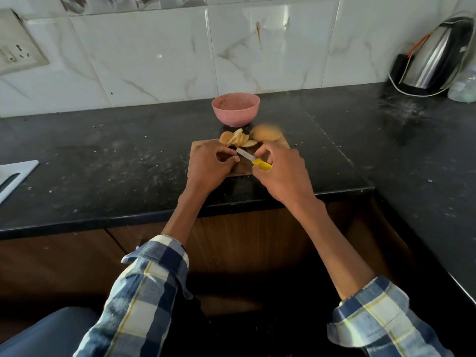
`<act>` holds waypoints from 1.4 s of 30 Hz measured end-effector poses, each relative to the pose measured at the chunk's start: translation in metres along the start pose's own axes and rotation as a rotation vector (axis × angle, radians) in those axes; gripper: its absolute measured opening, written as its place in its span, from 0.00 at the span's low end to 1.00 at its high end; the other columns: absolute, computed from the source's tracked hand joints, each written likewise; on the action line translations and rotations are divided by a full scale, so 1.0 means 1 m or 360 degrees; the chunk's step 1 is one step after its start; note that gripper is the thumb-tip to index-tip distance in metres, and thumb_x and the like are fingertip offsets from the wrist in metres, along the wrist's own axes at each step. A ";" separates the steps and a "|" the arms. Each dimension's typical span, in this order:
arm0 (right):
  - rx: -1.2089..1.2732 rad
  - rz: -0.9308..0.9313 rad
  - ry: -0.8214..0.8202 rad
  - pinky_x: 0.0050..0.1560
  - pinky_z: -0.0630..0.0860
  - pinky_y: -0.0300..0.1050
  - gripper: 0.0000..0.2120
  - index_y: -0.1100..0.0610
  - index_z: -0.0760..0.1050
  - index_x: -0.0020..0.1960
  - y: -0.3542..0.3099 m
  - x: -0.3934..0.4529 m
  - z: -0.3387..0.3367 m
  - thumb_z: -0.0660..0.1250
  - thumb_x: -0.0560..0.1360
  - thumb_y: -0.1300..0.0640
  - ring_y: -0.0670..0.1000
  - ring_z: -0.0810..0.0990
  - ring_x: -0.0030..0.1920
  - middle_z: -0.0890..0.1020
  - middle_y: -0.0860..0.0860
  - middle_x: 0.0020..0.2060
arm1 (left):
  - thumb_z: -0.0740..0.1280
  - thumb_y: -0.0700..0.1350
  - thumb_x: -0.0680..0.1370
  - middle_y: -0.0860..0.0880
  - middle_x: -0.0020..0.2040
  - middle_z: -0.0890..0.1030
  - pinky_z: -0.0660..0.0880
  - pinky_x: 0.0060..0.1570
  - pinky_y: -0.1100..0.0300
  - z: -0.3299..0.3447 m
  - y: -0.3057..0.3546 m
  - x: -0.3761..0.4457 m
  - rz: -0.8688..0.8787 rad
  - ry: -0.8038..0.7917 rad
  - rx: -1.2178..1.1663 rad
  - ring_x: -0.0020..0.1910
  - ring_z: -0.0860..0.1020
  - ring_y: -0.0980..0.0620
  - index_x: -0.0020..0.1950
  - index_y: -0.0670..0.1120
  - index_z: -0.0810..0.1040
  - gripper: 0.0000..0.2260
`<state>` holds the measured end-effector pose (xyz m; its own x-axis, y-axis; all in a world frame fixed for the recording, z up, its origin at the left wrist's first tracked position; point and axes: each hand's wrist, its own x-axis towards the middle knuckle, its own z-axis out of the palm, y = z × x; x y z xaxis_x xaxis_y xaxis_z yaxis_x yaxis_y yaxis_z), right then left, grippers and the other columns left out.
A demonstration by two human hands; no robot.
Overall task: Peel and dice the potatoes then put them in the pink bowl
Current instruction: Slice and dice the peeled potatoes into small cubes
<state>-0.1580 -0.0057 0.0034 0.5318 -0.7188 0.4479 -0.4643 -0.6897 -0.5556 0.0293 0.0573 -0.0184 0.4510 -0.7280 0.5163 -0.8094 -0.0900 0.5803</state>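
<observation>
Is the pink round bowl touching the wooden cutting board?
Apart. The head view shows dark counter between the pink round bowl and the wooden cutting board.

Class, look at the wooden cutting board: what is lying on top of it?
On the cutting board lie fanned potato slices and a blurred potato piece. The left hand and right hand, gripping a yellow-handled knife, cover the rest.

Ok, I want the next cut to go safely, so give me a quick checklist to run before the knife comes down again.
1. Knife gripped: ok, right hand holds the yellow handle.
2. Left hand off the blade: not ok, its fingertips are at the blade.
3. Piece under the left hand: cannot tell, hidden.
4. Potato slices on the cutting board: ok, piled at its far edge.
5. Whole potato steady: cannot tell, blurred.
6. Pink bowl ready: ok, upright behind the board.
</observation>
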 end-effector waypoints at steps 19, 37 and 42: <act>-0.0335 0.0085 -0.0108 0.44 0.71 0.44 0.14 0.49 0.81 0.65 -0.034 0.000 -0.021 0.71 0.79 0.53 0.51 0.81 0.54 0.84 0.49 0.56 | 0.77 0.43 0.76 0.55 0.48 0.86 0.82 0.55 0.59 -0.003 0.000 -0.002 0.0004 0.0010 -0.0076 0.47 0.83 0.60 0.51 0.50 0.89 0.05; -0.0552 -0.0040 -0.0135 0.50 0.81 0.48 0.14 0.54 0.81 0.63 -0.057 0.010 -0.007 0.73 0.78 0.54 0.51 0.83 0.50 0.85 0.51 0.52 | 0.78 0.40 0.74 0.55 0.43 0.86 0.80 0.44 0.66 -0.003 0.000 -0.002 -0.0046 0.0012 -0.0119 0.40 0.82 0.59 0.45 0.50 0.89 0.04; -0.0530 -0.0020 -0.0173 0.51 0.81 0.49 0.14 0.54 0.81 0.64 -0.060 0.004 -0.008 0.72 0.78 0.54 0.52 0.83 0.50 0.85 0.51 0.52 | 0.78 0.41 0.75 0.55 0.42 0.86 0.78 0.41 0.70 -0.005 0.000 0.001 -0.0074 -0.0035 -0.0114 0.40 0.83 0.59 0.45 0.49 0.89 0.03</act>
<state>-0.1335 0.0319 0.0444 0.6030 -0.7089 0.3658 -0.6533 -0.7020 -0.2836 0.0312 0.0603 -0.0147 0.4784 -0.7389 0.4745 -0.7585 -0.0754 0.6473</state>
